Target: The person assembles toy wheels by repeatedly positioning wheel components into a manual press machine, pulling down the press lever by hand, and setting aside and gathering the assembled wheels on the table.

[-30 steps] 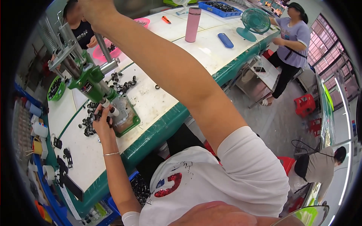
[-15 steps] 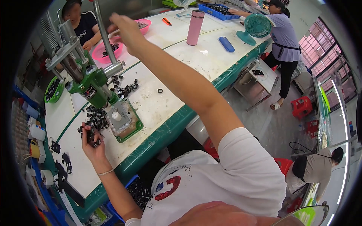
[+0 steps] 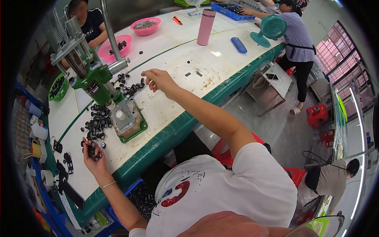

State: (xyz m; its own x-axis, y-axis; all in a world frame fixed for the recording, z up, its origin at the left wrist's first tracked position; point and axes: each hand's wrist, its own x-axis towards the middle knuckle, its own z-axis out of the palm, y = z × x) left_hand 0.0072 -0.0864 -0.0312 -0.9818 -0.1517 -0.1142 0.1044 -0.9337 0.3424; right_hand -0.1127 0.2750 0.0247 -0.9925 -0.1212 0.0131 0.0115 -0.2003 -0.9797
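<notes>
Head view, only view available: a white bench [image 3: 177, 94] with a green edge is seen from above; a green hand press [image 3: 98, 81] is mounted on it, its base plate [image 3: 130, 120] lying in front of the person.

Small black parts [image 3: 98, 120] are scattered in a loose heap left of the press base; a second cluster [image 3: 132, 87] lies behind it, just beside the press column.

Left hand [image 3: 92, 154]: rested palm-up on the bench near the heap, fingers curled loosely around several of the black parts; a few are cupped against the palm, not pinched.

Right hand [image 3: 158, 79]: held above the bench right of the rear cluster, thumb and fingertips drawn together; whether anything is pinched between them cannot be told.

Handling, as judged: the parts appear small, rigid and light, with a metallic glint at the centre of some; likely hard, not fragile; prone to rolling or slipping from an open palm; best taken singly by a fingertip pinch across the body, or scooped in a cupped hand as here.

Elsewhere: pink bowls [image 3: 146, 27] of parts, a pink bottle [image 3: 206, 27], a teal desk fan [image 3: 270, 29]; a second person [image 3: 85, 19] is seated across the bench; a third [image 3: 294, 37] stands at its far end.
</notes>
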